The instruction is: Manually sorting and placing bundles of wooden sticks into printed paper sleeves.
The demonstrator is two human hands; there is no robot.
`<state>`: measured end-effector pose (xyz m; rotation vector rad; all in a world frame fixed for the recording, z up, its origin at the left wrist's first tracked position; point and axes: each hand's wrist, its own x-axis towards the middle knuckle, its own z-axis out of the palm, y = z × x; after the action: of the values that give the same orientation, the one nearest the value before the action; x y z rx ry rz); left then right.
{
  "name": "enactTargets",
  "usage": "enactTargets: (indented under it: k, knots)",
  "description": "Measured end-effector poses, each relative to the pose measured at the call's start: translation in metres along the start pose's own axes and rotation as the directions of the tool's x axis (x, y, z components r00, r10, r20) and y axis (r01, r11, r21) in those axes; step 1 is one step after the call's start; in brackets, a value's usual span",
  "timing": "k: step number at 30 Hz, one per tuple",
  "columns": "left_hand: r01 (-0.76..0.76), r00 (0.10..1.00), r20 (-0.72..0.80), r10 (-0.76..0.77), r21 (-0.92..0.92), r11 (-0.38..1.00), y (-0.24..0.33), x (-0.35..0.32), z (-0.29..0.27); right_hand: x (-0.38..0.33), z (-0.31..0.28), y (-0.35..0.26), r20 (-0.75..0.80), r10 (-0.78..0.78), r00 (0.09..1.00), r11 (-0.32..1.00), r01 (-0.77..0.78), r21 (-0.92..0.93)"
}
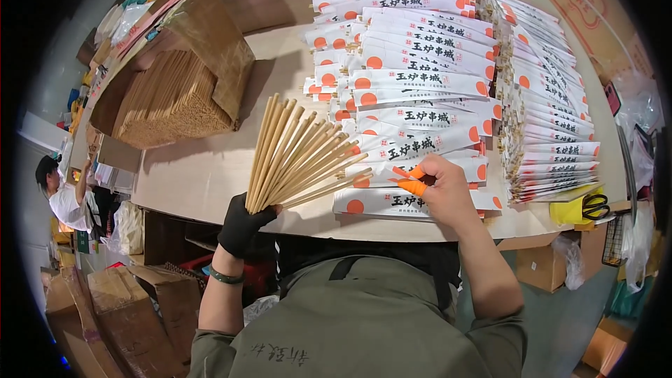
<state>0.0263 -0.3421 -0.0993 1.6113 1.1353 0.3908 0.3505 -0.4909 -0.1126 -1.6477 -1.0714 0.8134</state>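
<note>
My left hand [245,226], in a black glove, is closed around the lower ends of a bundle of bamboo chopsticks [283,157]. Their upper ends fan out over the table. Orange covers sit on the thumb and forefinger of my right hand [444,189]; the tips look slightly apart, with nothing visible between them. That hand is over the near end of a spread of white paper sleeves [420,115] with orange dots and dark lettering. Whether its fingertips touch a sleeve I cannot tell. Chopstick ends stick out of several sleeves on their left side.
An open cardboard box [213,35] packed with chopsticks [171,101] lies at the table's left. Filled sleeves [553,126] are stacked on the right, near black-handled scissors [596,206] and a yellow item [567,211]. Cartons [126,308] stand lower left. Another person [70,199] is far left.
</note>
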Motion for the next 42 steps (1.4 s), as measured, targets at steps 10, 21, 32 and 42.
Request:
enactTargets:
  k: [10,21,32,42]
  knots:
    - [-0.168,0.986,0.001,0.168,0.030,0.985,-0.009,0.018,0.031,0.001,0.027,-0.016,0.235,-0.618,0.750,0.620,0.649,-0.442]
    - [-0.286,0.820,-0.471,0.325,0.155,0.946,-0.005,0.044,0.069,-0.018,0.042,0.008,0.440,-0.502,0.745,0.483,0.663,-0.571]
    - [-0.101,0.918,-0.391,0.062,-0.080,0.992,-0.032,0.026,0.047,-0.031,0.055,0.036,0.157,-0.608,0.778,0.622,0.590,-0.515]
    - [-0.164,0.963,-0.195,0.185,0.122,0.979,-0.034,0.007,0.010,-0.009,0.020,0.002,-0.003,0.005,1.000,0.997,-0.004,0.079]
